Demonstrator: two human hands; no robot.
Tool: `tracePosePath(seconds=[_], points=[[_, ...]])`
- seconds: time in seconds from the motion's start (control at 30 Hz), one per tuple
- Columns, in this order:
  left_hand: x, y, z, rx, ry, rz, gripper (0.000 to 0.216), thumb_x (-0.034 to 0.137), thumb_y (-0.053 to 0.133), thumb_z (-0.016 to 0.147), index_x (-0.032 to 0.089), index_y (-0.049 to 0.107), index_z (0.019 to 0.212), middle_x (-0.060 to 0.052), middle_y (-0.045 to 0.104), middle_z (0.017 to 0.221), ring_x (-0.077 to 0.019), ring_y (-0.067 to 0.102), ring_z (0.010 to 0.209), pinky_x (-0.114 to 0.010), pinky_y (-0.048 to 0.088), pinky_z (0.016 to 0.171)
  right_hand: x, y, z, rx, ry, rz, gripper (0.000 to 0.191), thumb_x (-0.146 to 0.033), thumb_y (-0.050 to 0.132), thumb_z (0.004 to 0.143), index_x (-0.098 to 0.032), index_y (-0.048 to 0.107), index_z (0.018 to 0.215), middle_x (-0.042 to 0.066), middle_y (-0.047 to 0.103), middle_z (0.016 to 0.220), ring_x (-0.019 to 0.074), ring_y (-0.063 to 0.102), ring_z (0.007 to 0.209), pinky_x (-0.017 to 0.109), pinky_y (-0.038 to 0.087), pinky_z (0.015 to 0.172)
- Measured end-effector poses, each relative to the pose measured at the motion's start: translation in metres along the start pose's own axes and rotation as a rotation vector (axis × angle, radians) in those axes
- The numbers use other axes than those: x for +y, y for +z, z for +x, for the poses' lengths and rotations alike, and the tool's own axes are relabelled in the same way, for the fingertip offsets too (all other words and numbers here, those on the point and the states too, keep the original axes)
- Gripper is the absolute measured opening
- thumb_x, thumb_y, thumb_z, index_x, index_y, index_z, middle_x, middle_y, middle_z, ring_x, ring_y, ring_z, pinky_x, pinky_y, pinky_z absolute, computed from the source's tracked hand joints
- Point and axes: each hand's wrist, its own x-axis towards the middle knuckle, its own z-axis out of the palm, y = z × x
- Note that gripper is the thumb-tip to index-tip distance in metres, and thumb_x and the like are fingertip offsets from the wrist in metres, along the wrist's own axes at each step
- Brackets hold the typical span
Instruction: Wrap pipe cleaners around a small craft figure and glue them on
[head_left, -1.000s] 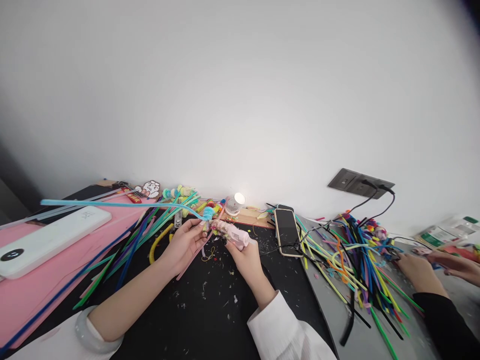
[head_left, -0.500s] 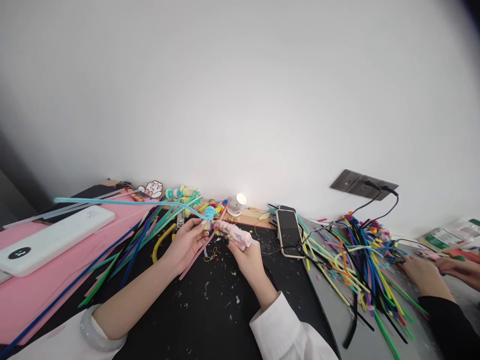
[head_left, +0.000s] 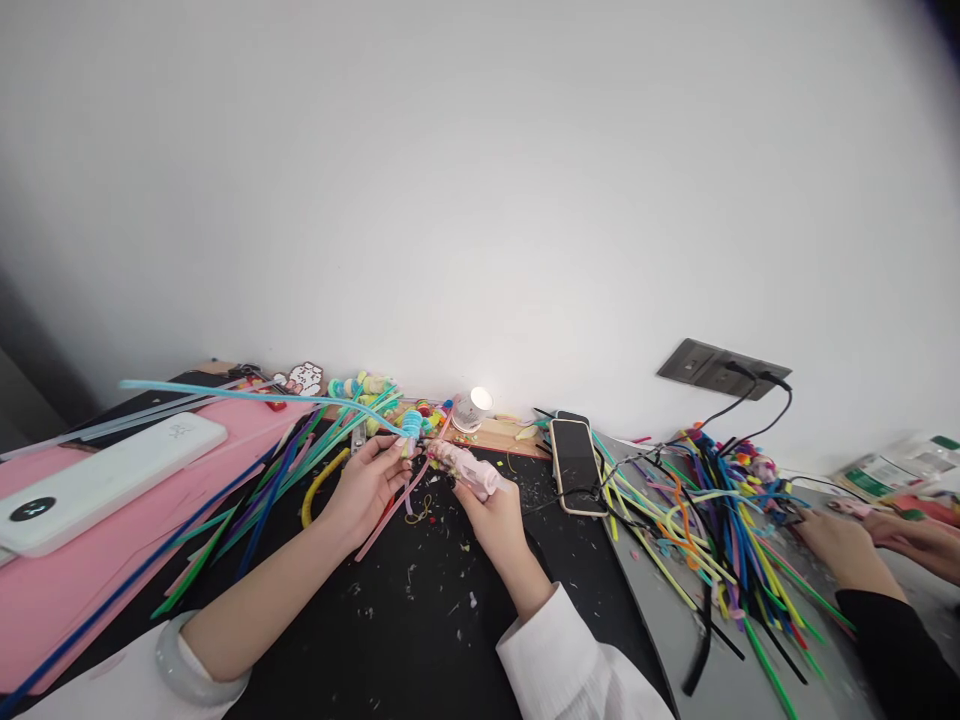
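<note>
My left hand (head_left: 371, 490) pinches a small piece wrapped in a coil of light blue pipe cleaner (head_left: 411, 424). The pipe cleaner's long loose tail reaches out to the left above the table. My right hand (head_left: 491, 520) is closed around a pink glue gun (head_left: 466, 468), whose nose points left at the coil. The tip is close to the coil, but whether they touch I cannot make out. Pink strips (head_left: 390, 518) hang down between my hands. Fingers cover most of the wrapped piece.
At left a white power bank (head_left: 112, 485) lies on a pink sheet (head_left: 82, 610). Two phones, one in front (head_left: 576, 465), a lit white cup-like thing (head_left: 472, 408) and wall sockets (head_left: 724, 370) with cables stand beyond. Piled pipe cleaners (head_left: 720, 530) lie right, near a co-worker's hands (head_left: 847, 550).
My left hand and the blue coil have shifted slightly left, leaving a slightly wider gap to the glue gun. My right hand keeps its grip, nearly still.
</note>
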Motion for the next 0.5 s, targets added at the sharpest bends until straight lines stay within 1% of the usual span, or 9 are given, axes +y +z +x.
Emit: tracePosePath(seconds=[0.07, 0.1, 0.2, 0.3, 0.37, 0.43, 0.5], points=[[0.0027, 0.0001, -0.0008, 0.037, 0.043, 0.019, 0.013, 0.007, 0.065, 0.078, 0.018, 0.057, 0.074, 0.002, 0.062, 0.065, -0.0087, 0.057, 0.056, -0.020, 0.052, 0.059, 0.0011, -0.0016, 0.0002, 0.022, 0.026, -0.079, 0.014, -0.029, 0.057, 0.081, -0.019, 0.064, 0.087, 0.002, 0.069, 0.076, 0.0183, 0.063, 0.068, 0.026, 0.046, 0.067], [0.0040, -0.0001, -0.0015, 0.047, 0.065, 0.027, 0.013, 0.008, 0.065, 0.079, 0.018, 0.057, 0.075, 0.003, 0.062, 0.065, -0.0089, 0.057, 0.057, -0.020, 0.052, 0.060, 0.0011, -0.0029, 0.0005, 0.026, 0.041, -0.124, 0.015, -0.029, 0.055, 0.083, -0.019, 0.064, 0.091, 0.002, 0.069, 0.079, 0.0183, 0.062, 0.070, 0.026, 0.045, 0.067], [0.0062, -0.0006, -0.0034, 0.042, 0.126, 0.092, 0.012, 0.012, 0.067, 0.079, 0.018, 0.056, 0.078, 0.003, 0.061, 0.065, -0.0099, 0.058, 0.060, -0.022, 0.052, 0.064, -0.0001, -0.0063, 0.0015, 0.005, 0.096, -0.280, 0.025, -0.025, 0.049, 0.085, -0.020, 0.060, 0.107, 0.005, 0.069, 0.095, 0.0207, 0.063, 0.084, 0.028, 0.042, 0.073], [0.0046, -0.0016, -0.0032, 0.023, 0.171, 0.185, 0.018, 0.019, 0.074, 0.073, 0.019, 0.057, 0.079, 0.004, 0.060, 0.063, -0.0112, 0.058, 0.059, -0.025, 0.053, 0.065, -0.0009, -0.0058, 0.0015, -0.029, 0.185, -0.435, 0.036, -0.021, 0.050, 0.081, -0.019, 0.056, 0.117, 0.009, 0.065, 0.109, 0.0263, 0.059, 0.102, 0.035, 0.040, 0.083], [0.0020, -0.0029, -0.0015, 0.017, 0.186, 0.225, 0.024, 0.023, 0.078, 0.068, 0.019, 0.057, 0.079, 0.004, 0.059, 0.062, -0.0121, 0.058, 0.058, -0.026, 0.053, 0.064, -0.0008, -0.0033, 0.0005, -0.046, 0.243, -0.505, 0.044, -0.018, 0.052, 0.077, -0.019, 0.055, 0.120, 0.011, 0.063, 0.114, 0.0299, 0.054, 0.109, 0.041, 0.038, 0.088], [-0.0008, -0.0045, 0.0004, -0.004, 0.219, 0.293, 0.026, 0.027, 0.078, 0.066, 0.019, 0.058, 0.081, 0.004, 0.059, 0.062, -0.0132, 0.059, 0.058, -0.027, 0.053, 0.063, -0.0008, -0.0006, -0.0008, -0.037, 0.257, -0.531, 0.050, -0.017, 0.054, 0.073, -0.020, 0.055, 0.123, 0.012, 0.060, 0.118, 0.0320, 0.050, 0.113, 0.045, 0.036, 0.092], [-0.0026, -0.0058, 0.0014, -0.039, 0.275, 0.398, 0.026, 0.032, 0.076, 0.068, 0.019, 0.060, 0.083, 0.003, 0.060, 0.064, -0.0147, 0.060, 0.059, -0.028, 0.053, 0.063, -0.0016, 0.0008, -0.0018, 0.008, 0.223, -0.517, 0.051, -0.020, 0.057, 0.073, -0.020, 0.054, 0.124, 0.013, 0.057, 0.124, 0.0334, 0.046, 0.116, 0.049, 0.033, 0.095]])
